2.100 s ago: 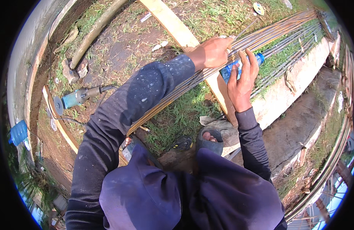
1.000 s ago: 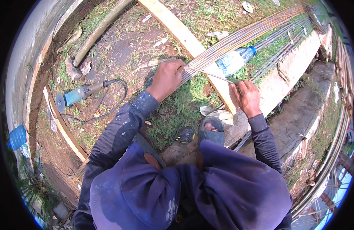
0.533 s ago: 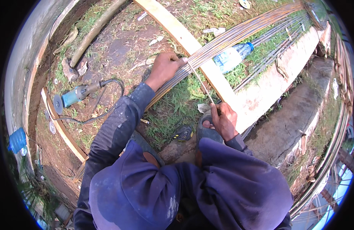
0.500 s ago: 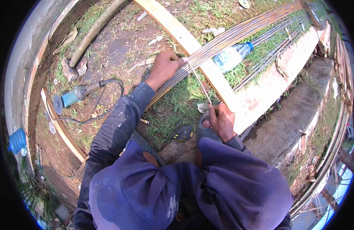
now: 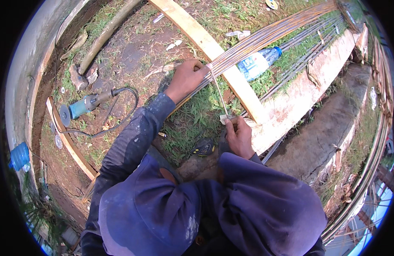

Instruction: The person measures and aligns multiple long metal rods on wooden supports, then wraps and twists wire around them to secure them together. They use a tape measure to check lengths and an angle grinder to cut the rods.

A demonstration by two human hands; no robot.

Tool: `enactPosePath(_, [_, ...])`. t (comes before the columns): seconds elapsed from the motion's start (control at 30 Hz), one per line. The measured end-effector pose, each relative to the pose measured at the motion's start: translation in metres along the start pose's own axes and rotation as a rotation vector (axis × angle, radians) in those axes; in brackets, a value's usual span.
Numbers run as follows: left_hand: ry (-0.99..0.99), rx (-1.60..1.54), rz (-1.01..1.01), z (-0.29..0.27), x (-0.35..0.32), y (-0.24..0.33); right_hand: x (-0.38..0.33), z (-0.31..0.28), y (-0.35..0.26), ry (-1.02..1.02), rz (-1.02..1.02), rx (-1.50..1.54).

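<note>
Outdoors on patchy grass and bare dirt, with a curved concrete wall (image 5: 24, 77) along the left edge, so it's a pretty rough worksite seen from the one head view. Long bundle of rusty steel rods (image 5: 265, 38) runs diagonally from upper right down across a pale wooden plank (image 5: 214, 51), and the left hand (image 5: 186, 79) is closed around the near end of that bundle, fingers wrapped tight, pinning it to the ground. Right hand (image 5: 239, 136) sits lower, near a concrete slab (image 5: 299, 98), fingers pinched shut on the bottom end of a single thin rod (image 5: 218, 96) that slants up to the bundle by the left hand; there's a small pale scrap at the fingertips but it's too small to tell what it is. Blue angle grinder (image 5: 84, 106) with its cord lies off to the left, well apart from both hands, a clear plastic bottle (image 5: 259, 63) lies just beside the rods, and a tape measure (image 5: 203, 147) rests in the grass near the right hand. Likely trouble: bare hands on rusty ends could get scraped, and the thin rod could spring out of that pinch if it's under bend, or the bundle could roll if the grip loosens.
</note>
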State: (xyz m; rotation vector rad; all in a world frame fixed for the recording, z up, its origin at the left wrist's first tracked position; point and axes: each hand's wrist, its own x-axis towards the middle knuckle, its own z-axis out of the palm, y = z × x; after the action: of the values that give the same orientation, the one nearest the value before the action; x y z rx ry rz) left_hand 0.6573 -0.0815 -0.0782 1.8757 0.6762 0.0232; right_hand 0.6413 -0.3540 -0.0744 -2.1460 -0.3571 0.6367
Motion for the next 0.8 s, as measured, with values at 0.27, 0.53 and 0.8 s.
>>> enactPosePath(0.27, [-0.046, 0.313, 0.019, 0.005, -0.015, 0.007, 0.027, -0.038, -0.009, -0.011, 0.137, -0.073])
enactPosePath(0.53, [-0.095, 0.216, 0.062, 0.001, -0.012, 0.002, 0.025, -0.044, 0.014, 0.177, -0.062, -0.166])
enactPosePath(0.8, [-0.148, 0.629, 0.105, -0.001, -0.034, 0.025, 0.005, -0.086, 0.068, 0.326, -0.11, -0.267])
